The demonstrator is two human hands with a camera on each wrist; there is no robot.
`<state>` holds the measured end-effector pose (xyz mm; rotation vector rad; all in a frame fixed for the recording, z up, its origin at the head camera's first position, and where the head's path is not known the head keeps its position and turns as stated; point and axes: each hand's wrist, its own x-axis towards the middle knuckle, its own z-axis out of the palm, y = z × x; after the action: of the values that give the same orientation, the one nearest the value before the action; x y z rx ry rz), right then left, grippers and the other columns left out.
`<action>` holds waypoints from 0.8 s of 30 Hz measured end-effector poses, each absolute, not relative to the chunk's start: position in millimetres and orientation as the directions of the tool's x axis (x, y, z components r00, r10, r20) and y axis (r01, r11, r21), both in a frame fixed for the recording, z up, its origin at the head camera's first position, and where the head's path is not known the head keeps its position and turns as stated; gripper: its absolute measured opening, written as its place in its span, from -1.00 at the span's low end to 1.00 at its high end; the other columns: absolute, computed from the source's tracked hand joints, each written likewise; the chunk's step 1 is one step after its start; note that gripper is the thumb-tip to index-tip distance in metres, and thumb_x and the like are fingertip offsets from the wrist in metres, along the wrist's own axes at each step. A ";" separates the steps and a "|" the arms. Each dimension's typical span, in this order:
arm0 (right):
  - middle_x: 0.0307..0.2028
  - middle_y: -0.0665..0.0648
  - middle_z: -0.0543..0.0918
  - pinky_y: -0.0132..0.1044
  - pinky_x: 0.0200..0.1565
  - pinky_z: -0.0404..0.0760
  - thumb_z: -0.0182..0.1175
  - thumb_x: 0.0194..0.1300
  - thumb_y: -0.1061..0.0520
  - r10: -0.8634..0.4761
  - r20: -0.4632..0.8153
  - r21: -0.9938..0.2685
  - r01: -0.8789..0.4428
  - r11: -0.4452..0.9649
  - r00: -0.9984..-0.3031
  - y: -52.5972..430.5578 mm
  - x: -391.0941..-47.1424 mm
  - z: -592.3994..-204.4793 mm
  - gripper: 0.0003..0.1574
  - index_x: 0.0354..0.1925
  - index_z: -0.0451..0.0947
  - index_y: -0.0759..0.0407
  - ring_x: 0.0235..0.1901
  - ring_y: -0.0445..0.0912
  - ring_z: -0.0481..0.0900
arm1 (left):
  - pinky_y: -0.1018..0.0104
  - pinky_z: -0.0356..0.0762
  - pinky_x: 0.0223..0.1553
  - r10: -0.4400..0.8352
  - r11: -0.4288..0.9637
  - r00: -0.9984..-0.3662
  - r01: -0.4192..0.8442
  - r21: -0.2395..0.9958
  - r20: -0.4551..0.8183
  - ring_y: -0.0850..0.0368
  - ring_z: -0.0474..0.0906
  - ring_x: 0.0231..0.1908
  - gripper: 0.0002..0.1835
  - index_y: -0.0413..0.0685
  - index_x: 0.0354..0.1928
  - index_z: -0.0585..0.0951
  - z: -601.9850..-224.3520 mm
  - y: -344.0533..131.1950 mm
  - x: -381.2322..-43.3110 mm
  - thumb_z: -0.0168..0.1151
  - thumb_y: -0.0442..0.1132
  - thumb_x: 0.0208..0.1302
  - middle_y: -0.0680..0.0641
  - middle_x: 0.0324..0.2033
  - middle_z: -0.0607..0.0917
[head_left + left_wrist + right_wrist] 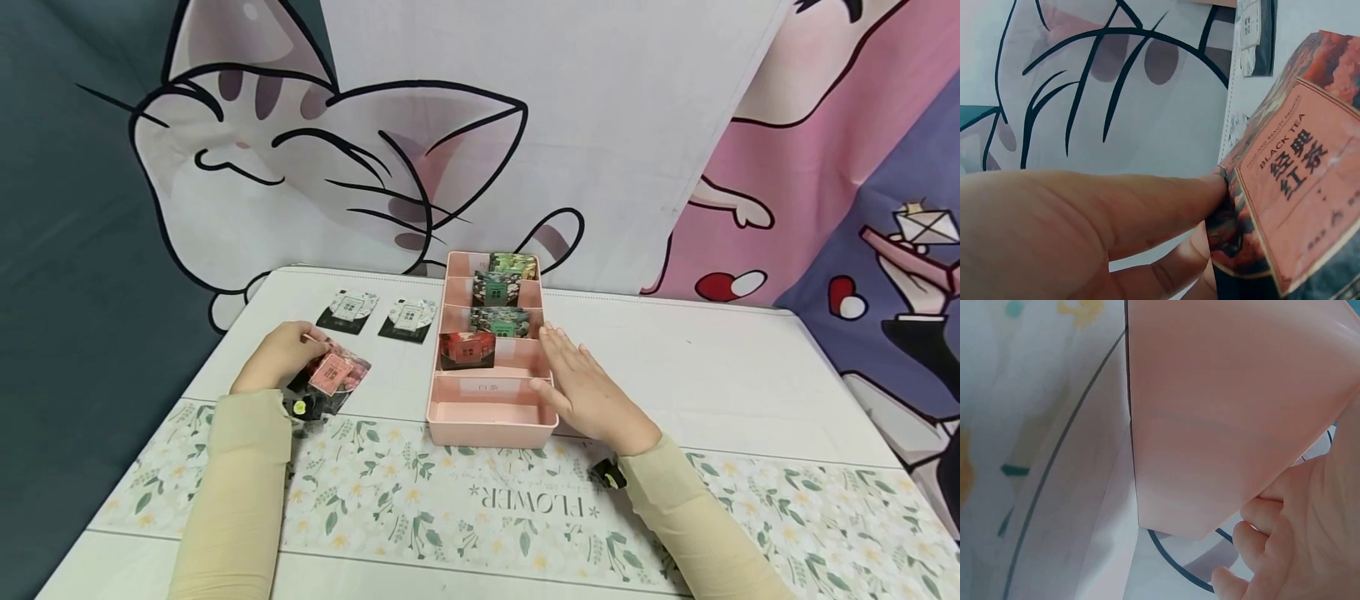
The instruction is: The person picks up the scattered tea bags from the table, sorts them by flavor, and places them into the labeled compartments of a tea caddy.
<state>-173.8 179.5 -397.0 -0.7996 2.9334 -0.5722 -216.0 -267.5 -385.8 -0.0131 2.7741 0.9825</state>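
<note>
My left hand (pixel 272 358) pinches a red and black tea packet (pixel 335 377) between thumb and fingers, left of the pink box. Close up in the left wrist view, that packet (pixel 1304 169) reads BLACK TEA. Straight fingers of my right hand (pixel 592 396) lie along the right rim of the pink divided box (pixel 491 435); the thumb reaches the rim by the nearest compartment. In the right wrist view the box's outer wall (pixel 1229 412) fills the middle. Another red packet (pixel 467 352) leans in the second compartment from the front.
Two white and black packets (pixel 351 308) lie apart on the table left of the box. Green packets (pixel 496 289) stand in the box's rear compartments. A cat-print curtain (pixel 247 192) hangs behind the table, and a flower-print band (pixel 420 500) crosses its front.
</note>
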 end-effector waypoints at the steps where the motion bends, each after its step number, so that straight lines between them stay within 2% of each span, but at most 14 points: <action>1: 0.62 0.16 -0.20 0.09 0.56 -0.16 -0.17 0.60 -0.31 -0.499 0.051 -0.363 -0.482 0.798 -0.865 179.5 -173.9 -397.1 -0.01 0.62 -0.22 0.24 0.59 0.08 -0.22 | -0.03 0.56 -0.18 0.062 0.779 -0.982 -0.065 0.623 -0.179 -0.13 0.57 -0.25 -0.69 -0.43 0.00 0.56 -385.7 -267.2 -216.2 0.11 -0.25 0.47 -0.33 -0.22 0.66; 5: 0.62 0.17 -0.19 0.10 0.56 -0.14 -0.16 0.60 -0.31 -0.501 0.058 -0.361 -0.486 0.796 -0.864 179.7 -174.5 -398.3 -0.01 0.62 -0.22 0.23 0.59 0.06 -0.23 | 0.01 0.56 -0.22 0.077 0.770 -0.985 -0.041 0.636 -0.157 -0.10 0.60 -0.28 -0.70 -0.44 0.00 0.55 -384.8 -265.8 -216.5 0.09 -0.27 0.48 -0.33 -0.23 0.66; 14: 0.62 0.15 -0.20 0.09 0.56 -0.13 -0.17 0.60 -0.31 -0.501 0.061 -0.359 -0.487 0.796 -0.863 179.8 -175.4 -399.0 -0.01 0.62 -0.22 0.22 0.59 0.06 -0.23 | 0.33 0.65 -0.29 0.106 0.688 -0.988 -0.012 0.725 -0.116 0.04 0.63 -0.30 -0.75 -0.46 -0.01 0.53 -385.1 -260.0 -218.4 0.07 -0.33 0.49 -0.30 -0.23 0.65; 19: 0.62 0.16 -0.20 0.10 0.56 -0.13 -0.18 0.60 -0.32 -0.502 0.063 -0.360 -0.489 0.795 -0.862 180.0 -175.5 -399.4 -0.01 0.62 -0.22 0.23 0.59 0.07 -0.22 | 0.28 0.76 -0.21 0.117 0.630 -0.986 -0.021 0.777 -0.121 0.05 0.64 -0.24 -0.72 -0.49 0.06 0.49 -386.5 -256.1 -221.0 0.06 -0.35 0.50 -0.28 -0.19 0.62; 24: 0.62 0.16 -0.20 0.09 0.56 -0.14 -0.18 0.60 -0.32 -0.502 0.062 -0.363 -0.488 0.794 -0.863 180.1 -175.1 -399.3 -0.01 0.62 -0.22 0.23 0.59 0.07 -0.22 | 0.22 0.77 -0.13 0.115 0.590 -0.988 -0.017 0.807 -0.105 -0.11 0.64 -0.09 -0.71 -0.52 0.09 0.48 -387.4 -251.2 -221.6 0.05 -0.36 0.52 -0.34 -0.11 0.59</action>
<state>-175.1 180.1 -399.3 -0.8108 2.9401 -0.5790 -221.6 -251.2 -387.4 0.0830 2.6692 1.3567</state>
